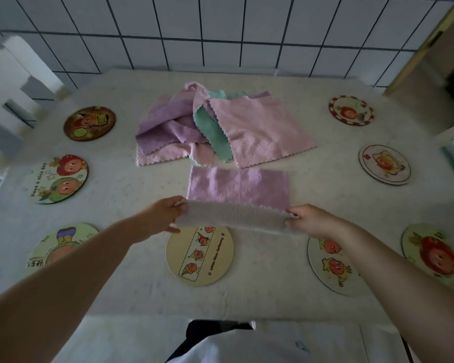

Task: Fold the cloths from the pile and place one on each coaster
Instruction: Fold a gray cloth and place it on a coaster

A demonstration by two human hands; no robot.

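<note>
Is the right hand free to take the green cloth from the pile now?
Probably not yet: the right hand and left hand both pinch the purple cloth. The green cloth lies beyond, partly under pink ones.

Domestic setting, probably a kitchen or dining area. Indicators: white tiled wall (220, 30) with dark grout beyond the fingers (177, 205); bench (260, 292) under a pale patterned cover; cartoon-printed round coasters (199, 255) around the fingers; white chair (19, 82) far left.
</note>
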